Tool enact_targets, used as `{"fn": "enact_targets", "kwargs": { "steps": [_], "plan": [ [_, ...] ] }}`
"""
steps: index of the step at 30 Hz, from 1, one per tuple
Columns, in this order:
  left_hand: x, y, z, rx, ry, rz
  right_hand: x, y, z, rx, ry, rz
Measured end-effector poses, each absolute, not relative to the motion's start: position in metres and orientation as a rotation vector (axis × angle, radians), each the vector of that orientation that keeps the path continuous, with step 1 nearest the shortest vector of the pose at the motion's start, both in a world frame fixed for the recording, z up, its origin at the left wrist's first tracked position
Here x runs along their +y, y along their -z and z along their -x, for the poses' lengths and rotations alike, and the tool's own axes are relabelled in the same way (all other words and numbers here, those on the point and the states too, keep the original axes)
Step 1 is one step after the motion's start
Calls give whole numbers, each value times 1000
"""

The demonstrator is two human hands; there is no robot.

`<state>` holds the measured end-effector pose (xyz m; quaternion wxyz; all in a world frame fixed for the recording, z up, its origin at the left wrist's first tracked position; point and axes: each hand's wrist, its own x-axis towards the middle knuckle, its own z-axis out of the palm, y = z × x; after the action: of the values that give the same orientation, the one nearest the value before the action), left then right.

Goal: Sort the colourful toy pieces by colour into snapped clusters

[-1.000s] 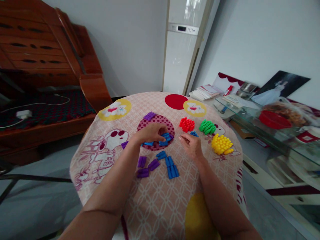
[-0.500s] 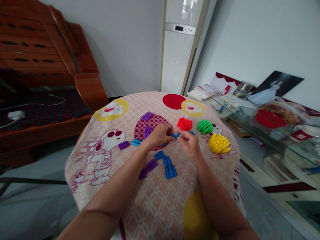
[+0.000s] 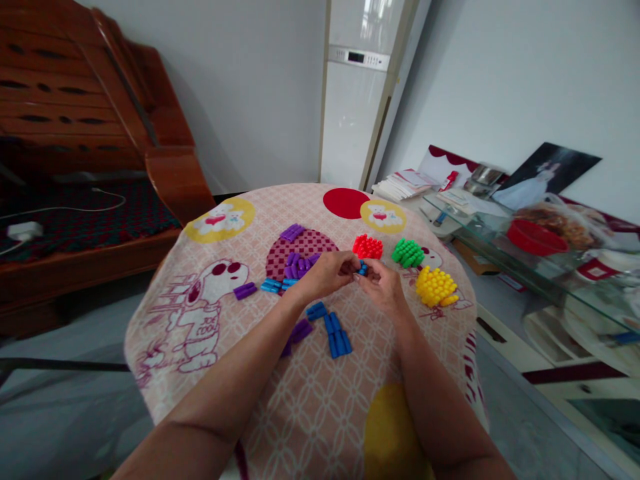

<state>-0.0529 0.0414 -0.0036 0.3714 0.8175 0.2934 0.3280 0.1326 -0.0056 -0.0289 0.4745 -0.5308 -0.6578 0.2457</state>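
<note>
My left hand (image 3: 327, 272) and my right hand (image 3: 381, 287) meet over the middle of the round table (image 3: 240, 347). Both pinch small blue plastic pieces (image 3: 363, 269) between their fingertips. Just below the hands lie more blue pieces (image 3: 336, 337) in a row, with purple pieces (image 3: 299, 330) beside my left forearm. Other purple pieces (image 3: 299, 265) and light-blue pieces (image 3: 273, 285) lie left of my left hand.
Red (image 3: 368, 246), green (image 3: 409, 252) and yellow (image 3: 436, 287) clusters of pieces sit at the table's right. A wooden bench (image 3: 75, 133) stands left, a tall white air conditioner (image 3: 355, 93) behind, a glass shelf (image 3: 525, 260) with clutter on the right.
My left hand left the purple and blue pile and moved right, carrying blue pieces, until it met my right hand. The purple pieces it covered now show.
</note>
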Motion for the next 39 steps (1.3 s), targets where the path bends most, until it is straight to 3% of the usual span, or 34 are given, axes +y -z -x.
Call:
{"fn": "enact_targets", "kwargs": {
  "steps": [9,16,23,30,35,39],
  "plan": [
    [53,-10,75,868,-923,-2054,7,31,-197,-1119,-362,1567],
    [58,-12,82,911,-954,-2035,2,33,-205,-1056,-636,1731],
    [59,-8,82,890,-925,-2037,1,31,-207,-1259,-501,1830],
    [64,-11,92,920,-915,-2058,6,38,-203,-1187,-660,1749],
    [61,-17,100,911,-599,-2166,5,36,-200,-1220,-629,1798],
    [49,-16,87,739,-194,-2282,3,30,-197,-1304,-385,1858]
  ]
}}
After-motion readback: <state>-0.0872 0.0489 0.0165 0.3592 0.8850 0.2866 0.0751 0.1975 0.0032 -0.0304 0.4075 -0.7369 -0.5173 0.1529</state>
